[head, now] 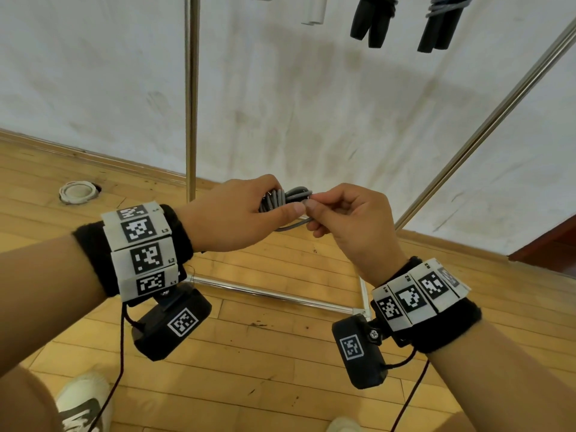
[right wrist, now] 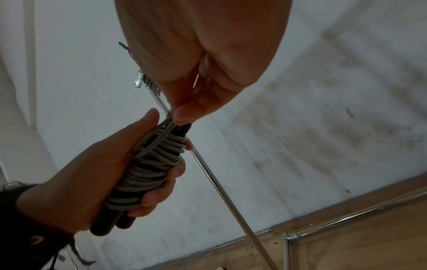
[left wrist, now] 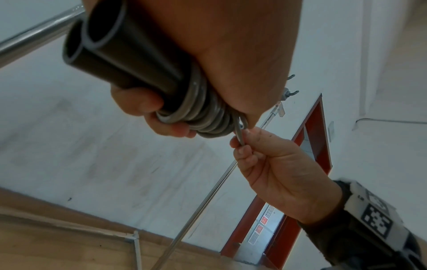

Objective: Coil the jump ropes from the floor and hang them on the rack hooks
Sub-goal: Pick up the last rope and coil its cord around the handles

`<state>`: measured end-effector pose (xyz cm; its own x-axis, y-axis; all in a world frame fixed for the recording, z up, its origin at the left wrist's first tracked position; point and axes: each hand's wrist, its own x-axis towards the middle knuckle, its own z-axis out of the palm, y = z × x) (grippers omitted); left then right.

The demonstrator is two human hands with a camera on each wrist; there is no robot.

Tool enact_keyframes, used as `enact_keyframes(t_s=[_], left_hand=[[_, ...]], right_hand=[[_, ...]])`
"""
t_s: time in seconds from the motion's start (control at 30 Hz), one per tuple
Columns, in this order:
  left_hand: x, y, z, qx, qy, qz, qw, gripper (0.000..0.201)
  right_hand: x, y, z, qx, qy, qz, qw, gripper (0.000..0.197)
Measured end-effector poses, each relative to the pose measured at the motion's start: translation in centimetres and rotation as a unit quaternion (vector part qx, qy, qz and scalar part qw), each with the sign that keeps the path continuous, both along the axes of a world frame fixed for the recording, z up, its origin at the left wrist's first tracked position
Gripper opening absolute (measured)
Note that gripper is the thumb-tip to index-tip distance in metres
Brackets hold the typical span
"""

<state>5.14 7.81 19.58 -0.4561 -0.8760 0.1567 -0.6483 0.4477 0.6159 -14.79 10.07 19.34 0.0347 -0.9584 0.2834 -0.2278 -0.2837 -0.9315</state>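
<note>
My left hand (head: 246, 210) grips a grey jump rope (head: 285, 198) coiled round its two black handles (left wrist: 120, 51), held at chest height in front of the rack. The coil (right wrist: 148, 171) lies wound in several turns inside the left hand (right wrist: 99, 175). My right hand (head: 339, 213) pinches a loose loop of the same rope (left wrist: 239, 134) between thumb and forefinger, right beside the coil. The right hand (left wrist: 272, 164) touches the left at the fingertips. Two coiled ropes with black handles (head: 371, 23) (head: 439, 26) hang at the top of the rack.
The chrome rack has an upright pole (head: 191, 98), a slanted brace (head: 486, 126) and a base bar (head: 271, 293) on the wooden floor (head: 280, 369). A white ring (head: 78, 191) lies on the floor at left. White handles (head: 314, 10) hang above. My shoes (head: 84, 403) show below.
</note>
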Motion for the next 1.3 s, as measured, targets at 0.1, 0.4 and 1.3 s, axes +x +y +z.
enact_keyframes(t_s=[0.1,0.4,1.3], left_hand=[[0.1,-0.3,-0.1,-0.041,-0.049,-0.004,0.998,0.06],[0.1,-0.5,-0.9,-0.162,-0.162,-0.033,0.973,0.043],[0.3,0.4,-1.2,0.031,-0.027,-0.06,0.997,0.056]], right_hand=[[0.1,-0.1,-0.1,0.007,0.004,-0.007,1.0,0.009],[0.2,-0.1,-0.6,0.035,0.093,0.01,0.995,0.02],[-1.3,-0.8,-0.5,0.05,0.001,0.104,0.993,0.012]])
